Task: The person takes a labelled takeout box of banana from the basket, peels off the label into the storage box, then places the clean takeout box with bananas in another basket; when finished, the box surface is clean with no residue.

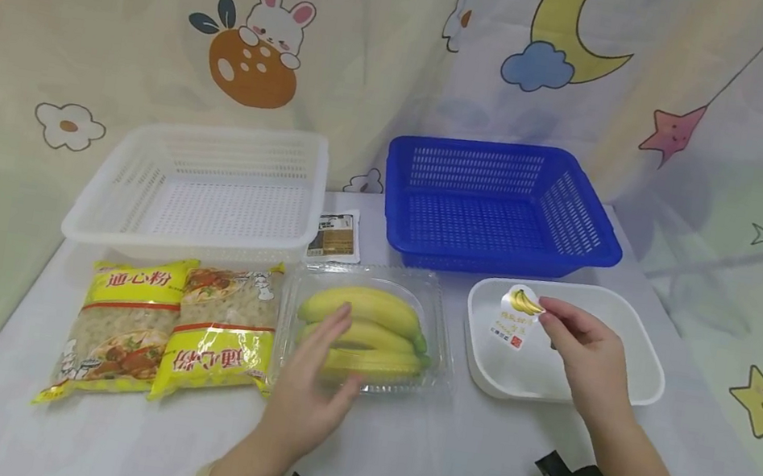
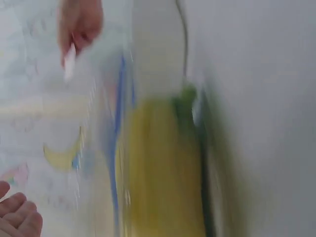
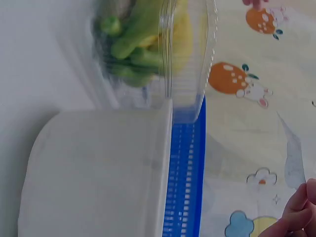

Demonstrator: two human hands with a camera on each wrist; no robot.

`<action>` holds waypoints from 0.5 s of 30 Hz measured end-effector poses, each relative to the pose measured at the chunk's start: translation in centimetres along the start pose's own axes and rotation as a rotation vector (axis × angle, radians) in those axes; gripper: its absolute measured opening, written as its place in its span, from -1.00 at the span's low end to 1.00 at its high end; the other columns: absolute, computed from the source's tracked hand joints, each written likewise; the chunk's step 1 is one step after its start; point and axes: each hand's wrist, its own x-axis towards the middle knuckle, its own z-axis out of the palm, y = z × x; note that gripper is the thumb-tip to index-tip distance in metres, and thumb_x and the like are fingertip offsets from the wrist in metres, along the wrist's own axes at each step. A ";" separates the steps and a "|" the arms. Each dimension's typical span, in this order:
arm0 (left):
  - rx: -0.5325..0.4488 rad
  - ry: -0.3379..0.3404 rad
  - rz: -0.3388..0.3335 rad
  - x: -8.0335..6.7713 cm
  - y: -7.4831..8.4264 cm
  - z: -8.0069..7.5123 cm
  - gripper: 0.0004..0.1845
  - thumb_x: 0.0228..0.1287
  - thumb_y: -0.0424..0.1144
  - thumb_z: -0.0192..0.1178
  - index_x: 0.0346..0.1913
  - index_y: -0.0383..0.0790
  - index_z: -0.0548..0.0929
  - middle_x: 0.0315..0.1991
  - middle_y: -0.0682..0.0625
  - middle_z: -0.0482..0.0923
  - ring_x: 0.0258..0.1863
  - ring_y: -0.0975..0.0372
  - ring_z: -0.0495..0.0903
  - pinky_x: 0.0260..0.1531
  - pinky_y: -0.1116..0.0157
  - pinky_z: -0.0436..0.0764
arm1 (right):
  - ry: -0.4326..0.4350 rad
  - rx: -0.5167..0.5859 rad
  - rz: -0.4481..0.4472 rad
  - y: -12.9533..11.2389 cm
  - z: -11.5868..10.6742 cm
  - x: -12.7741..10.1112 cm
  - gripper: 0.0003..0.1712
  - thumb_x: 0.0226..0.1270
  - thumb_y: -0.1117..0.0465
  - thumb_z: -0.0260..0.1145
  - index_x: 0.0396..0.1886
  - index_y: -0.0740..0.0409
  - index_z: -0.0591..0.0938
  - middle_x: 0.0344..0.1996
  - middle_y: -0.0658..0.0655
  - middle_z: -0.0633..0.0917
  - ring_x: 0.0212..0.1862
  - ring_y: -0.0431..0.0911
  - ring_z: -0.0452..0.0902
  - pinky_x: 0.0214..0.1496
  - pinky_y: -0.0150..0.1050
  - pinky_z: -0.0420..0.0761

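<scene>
Pinching a banana sticker between thumb and fingers of the right hand, holding it up over the white tray toward the right edge of the bench. Hovering the left hand with fingers straight and spread, gripping nothing, just above the near side of the clear clamshell box in the middle of the bench. Lying inside that box: a bunch of yellow bananas with green stems pointing right. Sitting just left of the box, two yellow pasta packets side by side, touching each other. Standing behind the packets, toward the far left corner, a white basket; standing behind the tray, toward the far edge, a blue basket. Lying between the two baskets, a small sachet. Showing only blur in the left wrist view, apart from the sticker pinched in the other hand.
</scene>
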 end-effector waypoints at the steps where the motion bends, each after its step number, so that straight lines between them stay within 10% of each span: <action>1: -0.080 -0.038 0.018 0.2 0.7 0.7 -0.40 0.23 0.00 0.08 0.20 -0.37 0.36 0.26 -0.17 0.33 0.25 0.04 0.32 0.22 0.19 0.33 | 0.019 0.003 0.007 0.1 -0.3 0.0 -0.73 0.23 0.09 0.23 -0.09 -0.01 0.64 -0.43 -0.36 0.59 -0.41 -0.35 0.41 -0.38 -0.57 0.44; 8: -0.560 -0.392 -0.184 1.1 4.6 5.9 -0.33 0.13 -0.24 0.23 0.31 -0.20 0.25 0.35 -0.02 0.20 0.32 0.18 0.23 0.18 0.32 0.38 | 0.087 0.149 0.066 0.8 -1.2 -0.2 -0.82 0.19 0.19 0.27 -0.22 -0.13 0.67 -0.44 -0.31 0.61 -0.47 -0.30 0.37 -0.42 -0.56 0.41; 15: -0.719 -0.460 -0.439 1.6 7.0 10.1 -0.22 0.15 -0.19 0.21 0.39 -0.14 0.08 0.41 0.03 0.04 0.39 0.24 0.04 0.29 0.32 0.22 | 0.118 0.215 0.070 1.4 -1.6 -0.3 -0.81 0.18 0.24 0.27 -0.27 -0.16 0.68 -0.41 -0.29 0.63 -0.49 -0.29 0.38 -0.44 -0.57 0.41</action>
